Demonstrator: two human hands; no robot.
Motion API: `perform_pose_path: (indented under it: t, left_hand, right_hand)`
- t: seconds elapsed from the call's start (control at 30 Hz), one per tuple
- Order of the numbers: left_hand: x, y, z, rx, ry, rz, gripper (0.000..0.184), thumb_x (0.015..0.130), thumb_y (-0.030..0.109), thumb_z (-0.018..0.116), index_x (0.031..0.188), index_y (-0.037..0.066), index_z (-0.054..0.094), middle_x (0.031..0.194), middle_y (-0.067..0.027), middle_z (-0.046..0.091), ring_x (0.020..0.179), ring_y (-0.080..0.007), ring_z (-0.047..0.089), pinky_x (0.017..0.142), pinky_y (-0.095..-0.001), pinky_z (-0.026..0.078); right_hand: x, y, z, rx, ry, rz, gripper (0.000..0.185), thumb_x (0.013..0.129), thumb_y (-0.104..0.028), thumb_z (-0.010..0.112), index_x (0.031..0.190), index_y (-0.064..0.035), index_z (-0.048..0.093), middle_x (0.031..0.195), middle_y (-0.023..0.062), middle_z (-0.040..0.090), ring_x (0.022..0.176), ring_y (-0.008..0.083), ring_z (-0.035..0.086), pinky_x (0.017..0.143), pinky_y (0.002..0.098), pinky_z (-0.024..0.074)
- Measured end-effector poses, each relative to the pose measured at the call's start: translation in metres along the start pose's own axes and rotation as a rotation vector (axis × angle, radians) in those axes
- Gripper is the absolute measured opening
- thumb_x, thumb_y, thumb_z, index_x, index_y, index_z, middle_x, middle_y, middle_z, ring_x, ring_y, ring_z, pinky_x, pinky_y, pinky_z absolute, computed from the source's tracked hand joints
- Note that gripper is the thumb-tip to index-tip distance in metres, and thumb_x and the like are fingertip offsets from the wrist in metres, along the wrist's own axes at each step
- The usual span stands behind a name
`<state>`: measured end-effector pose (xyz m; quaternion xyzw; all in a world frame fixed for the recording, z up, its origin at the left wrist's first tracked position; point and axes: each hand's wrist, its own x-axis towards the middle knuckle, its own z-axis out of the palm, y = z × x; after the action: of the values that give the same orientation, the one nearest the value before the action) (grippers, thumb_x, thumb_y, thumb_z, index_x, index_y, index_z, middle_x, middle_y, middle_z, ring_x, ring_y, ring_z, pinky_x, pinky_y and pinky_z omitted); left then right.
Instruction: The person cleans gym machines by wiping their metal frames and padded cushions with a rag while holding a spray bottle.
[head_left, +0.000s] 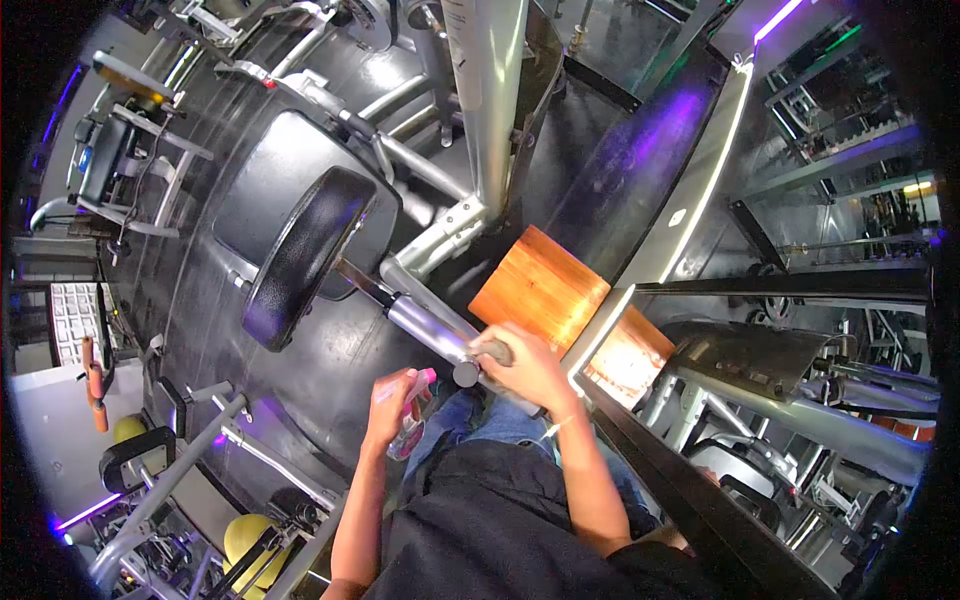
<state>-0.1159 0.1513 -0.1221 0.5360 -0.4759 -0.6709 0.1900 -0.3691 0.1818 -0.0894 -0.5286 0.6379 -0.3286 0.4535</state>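
So the bottle (413, 422) is clamped in the left grip (389, 407), near-left of the bar (425, 325); what looks like a grey cloth (496, 350) is pinched in the right grip (532, 372) at the bar. Knuckles could get knocked on the knob (466, 374) if the cloth slips.

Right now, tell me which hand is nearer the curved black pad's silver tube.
Right hand: at the near end of the silver tube. Left hand: apart, lower in view, holding a bottle.

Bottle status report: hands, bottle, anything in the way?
Left hand gripping bottle. Right hand at silver tube, holding gray-brown item, identity unclear. Black pad ahead, apart from both hands.
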Motion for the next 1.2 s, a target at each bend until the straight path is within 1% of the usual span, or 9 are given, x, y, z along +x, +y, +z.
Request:
perform_pose_path:
  t: [0.17,0.4,0.43,0.5,0.57,0.77,0.97,1.03,1.2]
  left_hand:
    - [-0.002,0.003,0.001,-0.036,0.001,0.011,0.043,0.095,0.039,0.051,0.080,0.002,0.065,0.070,-0.0058,0.065,0.047,-0.0121,0.056,0.046,-0.0267,0.042]
    - [-0.009,-0.009,-0.004,-0.098,0.020,0.050,0.041,0.095,0.036,0.052,0.078,0.001,0.066,0.067,-0.0056,0.064,0.045,-0.0116,0.054,0.046,-0.0260,0.042]
    - [-0.010,-0.011,-0.006,-0.091,0.020,0.061,0.041,0.094,0.036,0.052,0.078,0.001,0.065,0.067,-0.0056,0.064,0.045,-0.0116,0.054,0.046,-0.0259,0.042]
    - [-0.013,-0.014,-0.010,-0.099,0.031,0.082,0.040,0.094,0.034,0.051,0.077,0.001,0.065,0.067,-0.0060,0.064,0.045,-0.0119,0.054,0.045,-0.0261,0.041]
    - [-0.019,-0.015,-0.013,-0.122,0.042,0.112,0.040,0.094,0.033,0.051,0.077,0.000,0.065,0.067,-0.0064,0.064,0.044,-0.0123,0.054,0.044,-0.0263,0.041]
    - [-0.034,-0.024,-0.026,-0.135,0.096,0.126,0.041,0.094,0.035,0.051,0.078,0.000,0.065,0.067,-0.0071,0.064,0.044,-0.0128,0.055,0.044,-0.0264,0.042]
    - [-0.041,-0.034,-0.036,-0.190,0.121,0.150,0.042,0.095,0.037,0.051,0.076,0.002,0.064,0.067,-0.0072,0.064,0.044,-0.0118,0.054,0.043,-0.0260,0.041]
    - [-0.044,-0.036,-0.041,-0.206,0.127,0.146,0.040,0.094,0.036,0.051,0.077,0.002,0.064,0.067,-0.0070,0.064,0.043,-0.0121,0.054,0.043,-0.0259,0.041]
    - [-0.045,-0.046,-0.047,-0.271,0.138,0.153,0.038,0.094,0.034,0.051,0.078,0.002,0.064,0.068,-0.0073,0.065,0.043,-0.0124,0.054,0.043,-0.0262,0.042]
  right_hand:
    - [-0.011,0.010,-0.008,-0.096,-0.008,-0.067,0.020,0.078,-0.018,0.068,0.096,-0.0135,0.062,0.095,0.0120,0.060,0.093,0.0305,0.062,0.080,0.0408,0.0487]
    - [0.006,-0.006,-0.032,-0.725,-0.791,0.429,0.038,0.066,-0.028,0.077,0.100,-0.0141,0.068,0.096,0.0098,0.070,0.095,0.0285,0.066,0.079,0.0417,0.0528]
    - [0.004,-0.005,-0.025,-0.748,-0.791,0.430,0.038,0.066,-0.028,0.077,0.100,-0.0141,0.068,0.096,0.0098,0.070,0.095,0.0285,0.066,0.079,0.0417,0.0528]
    - [-0.009,-0.007,-0.005,-0.771,-0.758,-0.072,0.036,0.070,-0.028,0.073,0.100,-0.0103,0.068,0.096,0.0108,0.070,0.096,0.0289,0.067,0.081,0.0407,0.0535]
    - [-0.014,-0.085,0.033,-1.008,-1.055,0.031,0.027,0.074,-0.023,0.069,0.095,-0.0073,0.069,0.102,0.0096,0.067,0.101,0.0309,0.063,0.084,0.0429,0.0523]
    - [-0.036,-0.046,0.114,-1.219,-0.243,-0.549,0.013,0.078,-0.018,0.059,0.080,-0.0138,0.071,0.104,0.0004,0.055,0.112,0.0203,0.047,0.090,0.0375,0.0414]
    - [-0.037,-0.014,0.083,-1.639,-0.491,-0.595,0.022,0.080,-0.021,0.060,0.095,-0.0181,0.076,0.116,-0.0028,0.056,0.121,0.0199,0.042,0.095,0.0381,0.0344]
    - [-0.058,-0.014,0.084,-1.782,-0.638,-0.354,0.026,0.082,-0.023,0.060,0.102,-0.0205,0.076,0.125,-0.0034,0.055,0.125,0.0207,0.038,0.099,0.0377,0.0307]
    - [-0.069,-0.010,0.077,-1.808,-0.726,-0.356,0.025,0.083,-0.024,0.060,0.102,-0.0210,0.076,0.127,-0.0028,0.055,0.125,0.0216,0.039,0.101,0.0375,0.0290]
